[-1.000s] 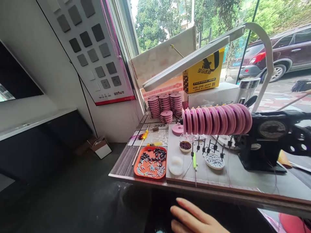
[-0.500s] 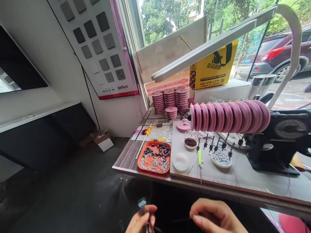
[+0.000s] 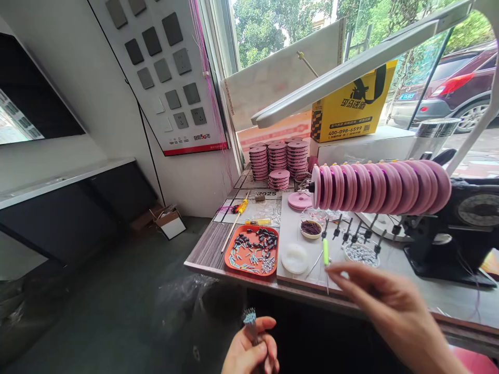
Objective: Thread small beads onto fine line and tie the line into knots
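Note:
My left hand, low in the middle, is closed around a bundle of thin strands with light-blue tips standing up above the fingers. My right hand is over the table's front edge, thumb and forefinger brought together. Anything between those fingertips is too small to name. Just beside them lies a slim tool with a bright green handle. To its left are a round white dish and an orange tray with black pieces, light-blue tubes and small silvery pieces.
A row of pink spools sits on the shaft of a black machine, with black clips beneath. Small bowls of dark pieces and grey pieces stand on the board. Behind are stacked pink spools, a yellow bag and a lamp.
My right hand has risen and reached forward from below the table edge to the green-handled tool. My left hand keeps its bundle, now further right in view. The camera view has shifted slightly.

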Tool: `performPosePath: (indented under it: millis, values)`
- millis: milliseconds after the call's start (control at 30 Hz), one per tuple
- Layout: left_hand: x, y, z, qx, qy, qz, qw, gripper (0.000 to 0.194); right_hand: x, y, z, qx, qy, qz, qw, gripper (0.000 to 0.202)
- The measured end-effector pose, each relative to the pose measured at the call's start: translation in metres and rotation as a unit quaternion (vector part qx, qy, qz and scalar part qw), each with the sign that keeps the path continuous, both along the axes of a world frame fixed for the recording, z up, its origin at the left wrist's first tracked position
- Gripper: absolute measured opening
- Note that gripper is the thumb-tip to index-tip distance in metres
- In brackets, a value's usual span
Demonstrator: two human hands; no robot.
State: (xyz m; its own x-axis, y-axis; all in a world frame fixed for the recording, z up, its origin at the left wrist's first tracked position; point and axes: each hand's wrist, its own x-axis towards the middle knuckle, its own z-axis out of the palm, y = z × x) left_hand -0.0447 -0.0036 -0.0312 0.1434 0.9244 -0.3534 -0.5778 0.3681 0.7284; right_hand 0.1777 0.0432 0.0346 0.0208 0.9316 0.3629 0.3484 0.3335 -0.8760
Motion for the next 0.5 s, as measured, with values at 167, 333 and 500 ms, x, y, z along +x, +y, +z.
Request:
performPosePath:
  millis: [167, 333, 500]
  values:
    - [0.006, 0.005, -0.007, -0.018, -0.019, 0.002, 1.0, 0.033, 0.011, 0.023, 0.018, 0.212, -0.297, -0.073, 0.928, 0.037]
    - [0.008, 0.001, -0.005, -0.026, -0.023, 0.016, 0.999, 0.033, -0.006, 0.022, 0.007, 0.253, -0.411, -0.105, 0.869, 0.044]
    - [0.014, -0.004, 0.0, -0.022, -0.011, 0.044, 0.999, 0.036, -0.014, 0.028, 0.008, 0.199, -0.392, -0.03, 0.898, 0.035]
